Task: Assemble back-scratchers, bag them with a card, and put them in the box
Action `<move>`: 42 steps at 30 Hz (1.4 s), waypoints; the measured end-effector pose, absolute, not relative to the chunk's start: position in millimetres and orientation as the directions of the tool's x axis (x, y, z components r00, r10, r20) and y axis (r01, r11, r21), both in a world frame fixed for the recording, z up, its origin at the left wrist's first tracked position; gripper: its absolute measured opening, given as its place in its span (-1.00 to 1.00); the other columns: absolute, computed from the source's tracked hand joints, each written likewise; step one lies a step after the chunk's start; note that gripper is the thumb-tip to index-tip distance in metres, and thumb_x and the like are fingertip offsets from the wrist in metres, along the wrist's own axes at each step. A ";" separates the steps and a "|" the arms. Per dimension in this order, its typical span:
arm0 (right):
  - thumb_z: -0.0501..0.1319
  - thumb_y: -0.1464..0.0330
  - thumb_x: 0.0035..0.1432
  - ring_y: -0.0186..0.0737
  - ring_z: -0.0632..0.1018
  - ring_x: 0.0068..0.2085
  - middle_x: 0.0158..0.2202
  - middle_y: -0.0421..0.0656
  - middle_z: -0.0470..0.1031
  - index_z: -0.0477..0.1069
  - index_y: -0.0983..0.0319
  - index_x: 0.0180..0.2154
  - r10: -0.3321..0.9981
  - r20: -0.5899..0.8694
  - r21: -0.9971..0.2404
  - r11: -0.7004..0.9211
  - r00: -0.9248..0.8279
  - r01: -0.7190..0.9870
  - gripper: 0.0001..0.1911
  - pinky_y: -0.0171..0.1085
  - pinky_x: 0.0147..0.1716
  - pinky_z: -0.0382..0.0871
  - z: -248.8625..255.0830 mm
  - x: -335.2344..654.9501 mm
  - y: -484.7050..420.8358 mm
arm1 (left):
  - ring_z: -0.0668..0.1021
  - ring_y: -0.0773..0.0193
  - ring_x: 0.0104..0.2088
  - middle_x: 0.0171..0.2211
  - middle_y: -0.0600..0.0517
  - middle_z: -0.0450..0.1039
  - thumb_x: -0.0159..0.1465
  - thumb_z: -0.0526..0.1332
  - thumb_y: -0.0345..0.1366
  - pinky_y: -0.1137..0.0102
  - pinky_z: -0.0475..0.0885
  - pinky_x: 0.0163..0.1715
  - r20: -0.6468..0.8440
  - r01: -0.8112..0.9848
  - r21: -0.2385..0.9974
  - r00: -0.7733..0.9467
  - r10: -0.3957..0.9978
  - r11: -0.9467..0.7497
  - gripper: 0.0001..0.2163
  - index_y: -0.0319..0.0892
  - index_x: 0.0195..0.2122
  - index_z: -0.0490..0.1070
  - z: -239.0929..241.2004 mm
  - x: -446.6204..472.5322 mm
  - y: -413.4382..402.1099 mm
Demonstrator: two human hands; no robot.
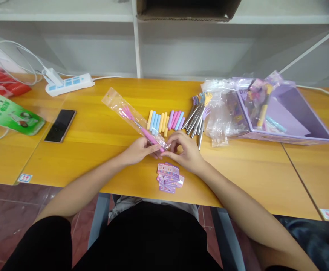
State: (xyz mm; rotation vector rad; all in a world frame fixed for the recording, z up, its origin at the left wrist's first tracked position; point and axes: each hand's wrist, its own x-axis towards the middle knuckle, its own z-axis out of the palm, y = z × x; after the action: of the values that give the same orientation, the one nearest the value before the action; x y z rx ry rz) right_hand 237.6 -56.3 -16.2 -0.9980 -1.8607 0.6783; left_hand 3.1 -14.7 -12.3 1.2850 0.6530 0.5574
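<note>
The left hand (140, 150) clamps a pink back scratcher (148, 135) inside a clear bag (114, 101); the right hand (187, 151) pinches the bag's near end. The back scratcher slants over the table (96, 150), beside coloured tubes (160, 122), with cards (168, 171) nearer the person.

Yellow wood table (251, 173); phone (60, 125), power strip (71, 84), green pouch (14, 113) at left; coloured tubes (164, 122) mid, metal rods (195, 119) beside them; cards (170, 177) near front edge; clear bags (218, 120), purple box (291, 138) right.
</note>
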 end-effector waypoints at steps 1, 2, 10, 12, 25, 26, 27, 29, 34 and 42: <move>0.54 0.07 0.23 -0.28 0.50 -0.43 -0.24 -0.22 0.49 0.44 0.10 -0.13 0.851 0.443 -0.774 0.522 -0.282 0.358 -0.60 -0.15 -0.39 0.50 -16.5 237.6 -55.9 | 0.72 0.18 -0.24 -0.25 -0.12 0.68 0.35 0.44 0.13 0.31 0.64 -0.17 -0.129 -0.009 0.982 0.697 0.706 0.188 -0.52 -0.28 -0.12 0.58 -13.2 3.4 -15.1; 0.55 0.07 0.22 -0.27 0.50 -0.41 -0.23 -0.21 0.50 0.44 0.10 -0.14 0.853 0.438 -0.780 0.518 -0.285 0.351 -0.60 -0.14 -0.38 0.51 -16.8 237.9 -55.3 | 0.72 0.18 -0.23 -0.24 -0.12 0.69 0.35 0.43 0.14 0.30 0.64 -0.16 -0.126 -0.002 0.984 0.692 0.711 0.177 -0.51 -0.28 -0.12 0.58 -14.0 3.7 -15.5; 0.53 0.17 0.26 -0.27 0.53 -0.29 -0.14 -0.17 0.46 0.48 0.14 -0.26 0.855 0.414 -0.822 0.499 -0.311 0.275 -0.71 -0.18 -0.32 0.57 -15.3 244.7 -49.5 | 0.70 0.20 -0.23 -0.25 -0.12 0.69 0.33 0.42 0.19 0.31 0.60 -0.15 -0.050 -0.027 0.996 0.661 0.749 0.091 -0.50 -0.25 -0.19 0.61 -11.0 3.5 -16.1; 0.51 0.17 0.28 -0.19 0.55 -0.20 -0.16 -0.16 0.47 0.50 0.13 -0.30 0.841 0.426 -0.806 0.520 -0.333 0.282 -0.72 -0.14 -0.25 0.60 -12.4 247.0 -49.2 | 0.71 0.19 -0.22 -0.24 -0.13 0.70 0.34 0.42 0.18 0.31 0.61 -0.15 -0.048 -0.041 0.994 0.668 0.743 0.102 -0.51 -0.25 -0.19 0.61 -8.5 3.1 -15.6; 0.46 0.31 0.35 -0.15 0.64 -0.05 -0.01 -0.13 0.57 0.53 0.08 -0.19 0.626 0.617 -0.553 0.776 -0.477 0.304 -0.87 -0.12 -0.15 0.63 -1.9 249.5 -58.4 | 0.68 0.20 -0.26 -0.24 -0.08 0.67 0.28 0.47 0.19 0.32 0.60 -0.19 -0.063 -0.078 0.986 0.636 0.769 0.145 -0.48 -0.24 -0.15 0.58 -4.6 1.6 -15.7; 0.45 0.32 0.37 -0.17 0.64 -0.08 -0.02 -0.14 0.58 0.51 0.07 -0.15 0.626 0.613 -0.538 0.778 -0.481 0.326 -0.87 -0.15 -0.17 0.62 -2.9 248.9 -58.7 | 0.68 0.20 -0.26 -0.25 -0.08 0.66 0.28 0.47 0.20 0.32 0.60 -0.19 -0.055 -0.073 0.989 0.633 0.772 0.130 -0.48 -0.24 -0.16 0.58 -5.2 1.3 -15.0; 0.44 0.32 0.38 -0.20 0.63 -0.13 -0.03 -0.14 0.60 0.50 0.07 -0.10 0.637 0.608 -0.534 0.770 -0.474 0.349 -0.84 -0.17 -0.21 0.60 -4.0 248.3 -59.0 | 0.68 0.20 -0.25 -0.25 -0.08 0.66 0.28 0.46 0.21 0.32 0.59 -0.18 -0.051 -0.063 0.991 0.630 0.775 0.116 -0.47 -0.25 -0.17 0.57 -6.0 1.1 -14.4; 0.45 0.29 0.38 -0.28 0.56 -0.30 -0.07 -0.15 0.60 0.48 0.08 -0.04 0.678 0.593 -0.555 0.735 -0.435 0.390 -0.79 -0.22 -0.34 0.54 -6.0 247.5 -59.2 | 0.68 0.19 -0.25 -0.25 -0.08 0.66 0.28 0.45 0.22 0.31 0.59 -0.17 -0.056 -0.033 0.995 0.622 0.781 0.098 -0.47 -0.24 -0.18 0.57 -8.2 0.9 -13.8; 0.46 0.19 0.37 -0.32 0.42 -0.42 -0.16 -0.17 0.53 0.50 0.08 0.00 0.734 0.544 -0.575 0.679 -0.407 0.455 -0.74 -0.24 -0.46 0.41 -6.6 246.3 -58.5 | 0.69 0.16 -0.21 -0.22 -0.10 0.68 0.33 0.42 0.18 0.27 0.59 -0.12 -0.065 0.034 0.998 0.600 0.798 0.056 -0.51 -0.24 -0.17 0.58 -11.8 1.5 -16.8; 0.39 0.33 0.41 -0.16 0.54 -0.22 -0.15 -0.13 0.46 0.59 0.05 -0.06 0.743 0.521 -0.590 0.669 -0.420 0.452 -0.91 -0.10 -0.21 0.61 -1.6 246.9 -57.0 | 0.69 0.14 -0.16 -0.18 -0.10 0.71 0.40 0.38 0.05 0.22 0.59 -0.04 -0.018 0.074 0.997 0.584 0.812 -0.031 -0.63 -0.21 -0.19 0.60 -8.1 3.0 -20.9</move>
State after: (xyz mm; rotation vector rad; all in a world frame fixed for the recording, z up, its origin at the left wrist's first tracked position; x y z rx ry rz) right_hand 246.9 -57.0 -1.6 -0.9207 -2.0828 0.4635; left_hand 3.0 -20.9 -8.1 1.5039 0.7870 0.7021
